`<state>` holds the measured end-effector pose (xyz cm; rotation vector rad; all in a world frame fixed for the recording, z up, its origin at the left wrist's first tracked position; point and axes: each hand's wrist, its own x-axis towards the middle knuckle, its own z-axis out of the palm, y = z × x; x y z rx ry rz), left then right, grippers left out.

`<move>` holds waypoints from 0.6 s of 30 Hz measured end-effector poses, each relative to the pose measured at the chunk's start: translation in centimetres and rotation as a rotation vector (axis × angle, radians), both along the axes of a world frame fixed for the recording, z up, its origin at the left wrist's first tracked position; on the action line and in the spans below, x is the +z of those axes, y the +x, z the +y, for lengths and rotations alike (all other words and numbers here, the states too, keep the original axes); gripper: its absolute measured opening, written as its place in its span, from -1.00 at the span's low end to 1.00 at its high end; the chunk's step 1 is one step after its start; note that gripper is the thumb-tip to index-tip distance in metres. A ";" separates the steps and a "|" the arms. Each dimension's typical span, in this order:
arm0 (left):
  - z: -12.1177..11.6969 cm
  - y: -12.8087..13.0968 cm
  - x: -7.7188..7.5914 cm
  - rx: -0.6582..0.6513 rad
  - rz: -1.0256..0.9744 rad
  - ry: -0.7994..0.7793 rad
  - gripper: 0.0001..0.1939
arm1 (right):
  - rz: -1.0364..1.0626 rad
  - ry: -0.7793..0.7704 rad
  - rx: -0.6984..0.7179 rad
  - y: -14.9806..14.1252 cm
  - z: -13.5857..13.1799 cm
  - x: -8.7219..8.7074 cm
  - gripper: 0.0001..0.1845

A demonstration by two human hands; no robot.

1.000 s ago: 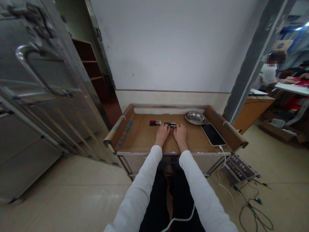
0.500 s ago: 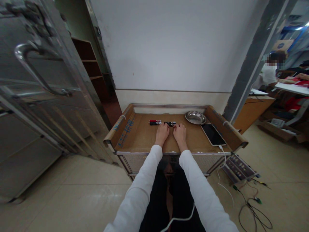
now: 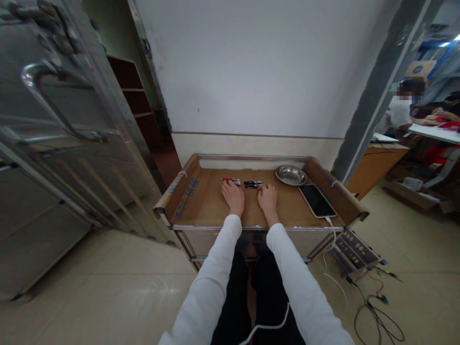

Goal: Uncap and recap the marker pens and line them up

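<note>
Two small groups of slim, lighter-like sticks with silvery right ends lie crosswise on the cardboard-lined cart top (image 3: 212,206). In the left group is a red lighter (image 3: 230,180) with dark ones in front, partly hidden by my fingers. The right group holds black lighters (image 3: 252,184) lying side by side. My left hand (image 3: 233,196) reaches over the left group, fingers apart and fingertips on or just above it. My right hand (image 3: 268,196) rests beside the right end of the black lighters, fingers bent downward and slightly apart; whether it touches them is unclear.
A round steel dish (image 3: 290,175) sits at the back right of the cart. In front of it lies a phone (image 3: 317,200) with a white cable. Raised cardboard sides edge the cart. Electrical equipment (image 3: 355,251) and cables are on the floor at right; a metal door (image 3: 72,143) stands left.
My left hand has moved left, from the black lighters in the middle to the left group. The black lighters now show uncovered. My right hand has stayed almost in place.
</note>
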<state>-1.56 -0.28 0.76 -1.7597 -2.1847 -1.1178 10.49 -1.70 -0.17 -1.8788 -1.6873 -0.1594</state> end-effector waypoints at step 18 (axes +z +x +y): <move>0.1 0.1 -0.6 -0.033 0.036 -0.053 -0.66 | 0.016 0.019 0.002 0.0 0.0 0.2 -0.73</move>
